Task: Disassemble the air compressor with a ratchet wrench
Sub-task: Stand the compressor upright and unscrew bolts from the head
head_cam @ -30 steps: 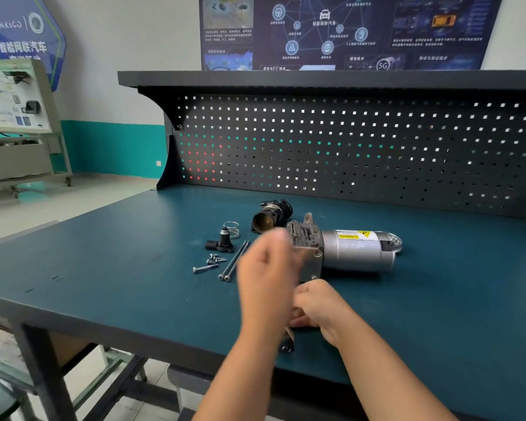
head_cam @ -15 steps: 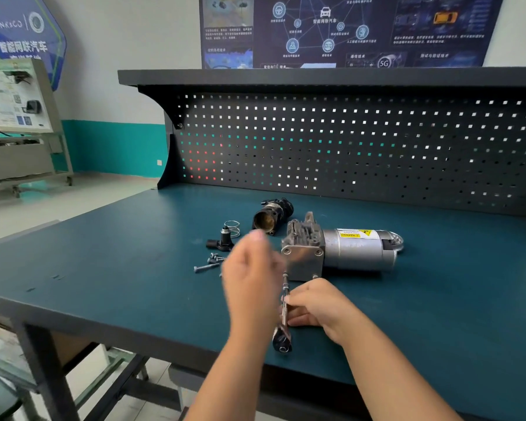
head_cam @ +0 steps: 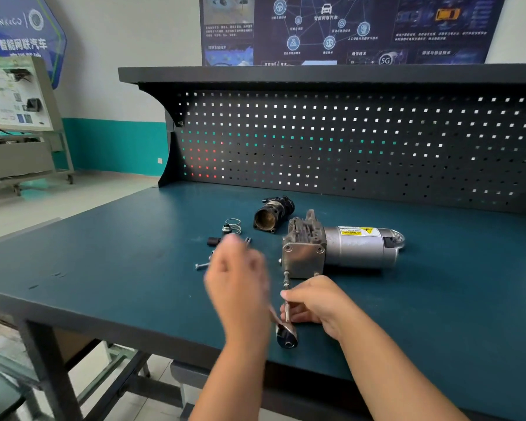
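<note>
The air compressor (head_cam: 356, 247), a silver motor cylinder with a grey block at its left end, lies on the blue-green bench (head_cam: 104, 268). A ratchet wrench (head_cam: 286, 337) stands off the block's near face on a thin extension bar, its black head close to the bench's front edge. My right hand (head_cam: 319, 302) pinches the extension bar just below the block. My left hand (head_cam: 237, 287), blurred, is curled round the wrench handle to the left of the head.
Removed parts lie left of the compressor: a black cylinder housing (head_cam: 272, 214), a spring (head_cam: 233, 225), a small black piece (head_cam: 213, 241) and loose bolts (head_cam: 201, 265). A black pegboard (head_cam: 346, 147) with a shelf backs the bench. A trolley stands far left.
My left hand has swung to the left with the wrench handle, uncovering the compressor's block. My right hand stays on the extension bar.
</note>
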The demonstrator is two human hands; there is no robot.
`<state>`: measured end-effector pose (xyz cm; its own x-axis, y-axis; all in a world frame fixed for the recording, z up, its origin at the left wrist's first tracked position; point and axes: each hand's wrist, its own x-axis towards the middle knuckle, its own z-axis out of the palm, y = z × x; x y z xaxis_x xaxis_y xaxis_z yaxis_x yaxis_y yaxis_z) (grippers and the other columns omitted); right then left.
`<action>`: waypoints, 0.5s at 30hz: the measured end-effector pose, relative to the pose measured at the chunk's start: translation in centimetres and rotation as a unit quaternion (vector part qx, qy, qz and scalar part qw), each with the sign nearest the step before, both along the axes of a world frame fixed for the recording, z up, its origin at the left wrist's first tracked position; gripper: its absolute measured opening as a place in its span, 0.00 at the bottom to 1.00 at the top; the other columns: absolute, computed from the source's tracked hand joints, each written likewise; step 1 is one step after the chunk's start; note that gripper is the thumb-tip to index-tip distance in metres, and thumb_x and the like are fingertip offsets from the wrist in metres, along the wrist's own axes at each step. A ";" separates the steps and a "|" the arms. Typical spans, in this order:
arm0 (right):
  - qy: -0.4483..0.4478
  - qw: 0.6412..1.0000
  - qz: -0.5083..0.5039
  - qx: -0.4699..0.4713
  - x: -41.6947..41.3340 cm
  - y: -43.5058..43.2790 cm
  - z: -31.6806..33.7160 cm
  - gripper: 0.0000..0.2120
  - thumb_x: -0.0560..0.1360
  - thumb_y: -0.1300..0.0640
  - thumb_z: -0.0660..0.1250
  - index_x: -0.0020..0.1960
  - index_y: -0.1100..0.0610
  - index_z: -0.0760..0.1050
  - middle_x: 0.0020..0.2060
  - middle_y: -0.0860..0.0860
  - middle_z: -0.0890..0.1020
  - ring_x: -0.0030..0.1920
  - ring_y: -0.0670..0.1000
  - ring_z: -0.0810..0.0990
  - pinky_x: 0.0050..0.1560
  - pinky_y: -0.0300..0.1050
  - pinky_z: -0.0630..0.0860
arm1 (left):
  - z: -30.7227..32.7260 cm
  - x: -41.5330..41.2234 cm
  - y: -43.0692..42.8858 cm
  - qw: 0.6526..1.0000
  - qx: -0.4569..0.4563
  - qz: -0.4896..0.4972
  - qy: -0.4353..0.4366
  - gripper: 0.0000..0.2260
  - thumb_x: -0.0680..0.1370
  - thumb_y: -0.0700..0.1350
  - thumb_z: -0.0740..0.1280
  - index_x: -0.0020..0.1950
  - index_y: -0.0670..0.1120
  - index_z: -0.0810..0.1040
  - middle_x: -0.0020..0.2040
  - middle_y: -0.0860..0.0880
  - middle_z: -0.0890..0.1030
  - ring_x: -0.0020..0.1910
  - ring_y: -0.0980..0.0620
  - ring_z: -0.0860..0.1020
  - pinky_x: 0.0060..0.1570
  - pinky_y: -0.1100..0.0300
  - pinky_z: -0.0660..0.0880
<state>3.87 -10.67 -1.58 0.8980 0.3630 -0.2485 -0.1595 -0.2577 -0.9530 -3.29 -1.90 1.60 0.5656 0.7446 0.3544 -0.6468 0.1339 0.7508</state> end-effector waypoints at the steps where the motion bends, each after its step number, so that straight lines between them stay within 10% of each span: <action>1: -0.003 1.000 -0.006 0.002 0.0 0.0 0.1 0.04 0.75 0.65 0.66 0.43 0.65 0.72 0.32 0.58 0.80 0.26 0.49 0.79 0.27 0.36 0.76 | -0.6 -0.3 1.3 0.996 -0.094 0.004 -0.004 0.16 0.76 0.46 0.56 0.28 0.50 0.62 0.22 0.52 0.63 0.20 0.53 0.59 0.20 0.65 0.57; 6: 0.008 1.000 0.016 -0.011 0.1 -0.2 0.3 0.04 0.76 0.64 0.65 0.42 0.63 0.73 0.32 0.56 0.81 0.25 0.47 0.80 0.26 0.35 0.75 | -3.5 -0.6 4.0 0.956 -0.291 0.027 -0.006 0.13 0.77 0.42 0.52 0.32 0.48 0.59 0.21 0.54 0.61 0.19 0.55 0.58 0.21 0.68 0.55; 15: 0.102 0.986 0.089 0.093 -0.3 -0.4 0.9 0.05 0.81 0.67 0.54 0.46 0.63 0.66 0.33 0.60 0.83 0.31 0.53 0.83 0.30 0.41 0.79 | -0.3 0.7 2.3 0.984 -0.170 -0.032 -0.043 0.19 0.80 0.45 0.53 0.28 0.48 0.62 0.21 0.52 0.62 0.18 0.54 0.57 0.19 0.66 0.55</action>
<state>3.56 -11.06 -0.63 0.7539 0.5672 -0.3316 -0.3214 -0.1218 -0.9391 -2.58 0.36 1.34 0.5939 0.7923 0.1398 -0.6880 0.4100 0.5989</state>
